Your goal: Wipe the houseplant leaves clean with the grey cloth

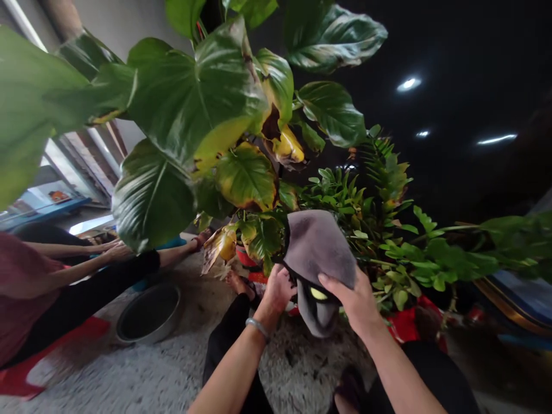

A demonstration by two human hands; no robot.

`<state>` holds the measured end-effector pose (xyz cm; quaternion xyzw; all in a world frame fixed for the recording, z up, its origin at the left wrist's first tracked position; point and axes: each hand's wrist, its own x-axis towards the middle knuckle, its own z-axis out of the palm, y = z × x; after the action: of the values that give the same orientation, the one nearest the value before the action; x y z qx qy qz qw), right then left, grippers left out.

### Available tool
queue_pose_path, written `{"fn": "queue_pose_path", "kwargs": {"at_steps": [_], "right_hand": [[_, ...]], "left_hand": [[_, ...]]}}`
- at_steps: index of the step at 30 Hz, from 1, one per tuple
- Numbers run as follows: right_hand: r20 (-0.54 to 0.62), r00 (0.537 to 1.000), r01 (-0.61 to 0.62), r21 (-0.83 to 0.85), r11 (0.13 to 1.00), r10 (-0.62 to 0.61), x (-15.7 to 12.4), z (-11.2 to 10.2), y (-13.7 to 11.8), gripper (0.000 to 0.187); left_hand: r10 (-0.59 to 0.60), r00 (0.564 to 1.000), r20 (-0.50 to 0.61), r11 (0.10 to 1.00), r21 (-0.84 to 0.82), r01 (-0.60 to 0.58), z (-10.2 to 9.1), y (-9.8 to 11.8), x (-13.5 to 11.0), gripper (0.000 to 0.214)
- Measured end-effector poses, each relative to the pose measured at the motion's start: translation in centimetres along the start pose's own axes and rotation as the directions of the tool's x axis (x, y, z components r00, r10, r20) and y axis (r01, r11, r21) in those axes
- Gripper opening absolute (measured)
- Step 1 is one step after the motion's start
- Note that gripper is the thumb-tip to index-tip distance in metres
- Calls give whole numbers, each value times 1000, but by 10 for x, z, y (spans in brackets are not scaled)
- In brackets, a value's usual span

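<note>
A grey cloth [321, 244] with dark edging hangs folded between my two hands, in front of the plant. My right hand [356, 296] grips its right side, the thumb lying across the front. At the lower left edge, my left hand [279, 288] has its fingers curled against the cloth; their tips are partly hidden. Below the right thumb, a yellow-green patch [319, 294] shows in the fold; I cannot tell what it is. Large green leaves [198, 92], some yellowed and browned like this leaf [248, 175], rise above the cloth.
On the left, another person's hands [114, 251] rest near their knee. A grey metal basin [149, 313] stands on the rough floor beside a red stool [56, 351]. Smaller leafy plants [401, 253] and a red pot [416, 322] are at right. A dark glossy surface lies behind.
</note>
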<state>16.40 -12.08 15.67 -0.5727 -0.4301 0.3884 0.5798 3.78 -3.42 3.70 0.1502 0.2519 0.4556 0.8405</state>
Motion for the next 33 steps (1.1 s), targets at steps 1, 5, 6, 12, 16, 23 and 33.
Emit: {"fn": "queue_pose_path", "kwargs": {"at_steps": [1, 5, 6, 12, 16, 23, 33], "right_hand": [[12, 1000, -12, -18, 1000, 12, 7, 5, 7, 48], [143, 971, -177, -120, 977, 193, -11, 6, 44, 42], [172, 958, -211, -129, 969, 231, -23, -1, 50, 40], [-216, 947, -230, 53, 972, 236, -44, -62, 24, 47], [-552, 832, 100, 240, 966, 51, 4, -63, 6, 42], [-158, 861, -434, 267, 860, 483, -44, -35, 57, 46], [-531, 839, 34, 267, 963, 118, 11, -52, 6, 54]], "left_hand": [[-1, 999, -36, 1000, -9, 0, 0, 1, -1, 47], [-42, 991, -128, 996, -87, 31, -2, 5, -5, 48], [-61, 988, -141, 995, -92, 48, -4, 6, -6, 48], [-55, 997, -47, 998, 18, 56, -13, 7, -3, 57], [-55, 998, -21, 993, 100, 56, -7, 7, -2, 61], [-14, 998, -63, 980, 197, 26, 0, 10, -4, 56], [-63, 995, -81, 982, 175, 76, 5, 0, -7, 55]]}}
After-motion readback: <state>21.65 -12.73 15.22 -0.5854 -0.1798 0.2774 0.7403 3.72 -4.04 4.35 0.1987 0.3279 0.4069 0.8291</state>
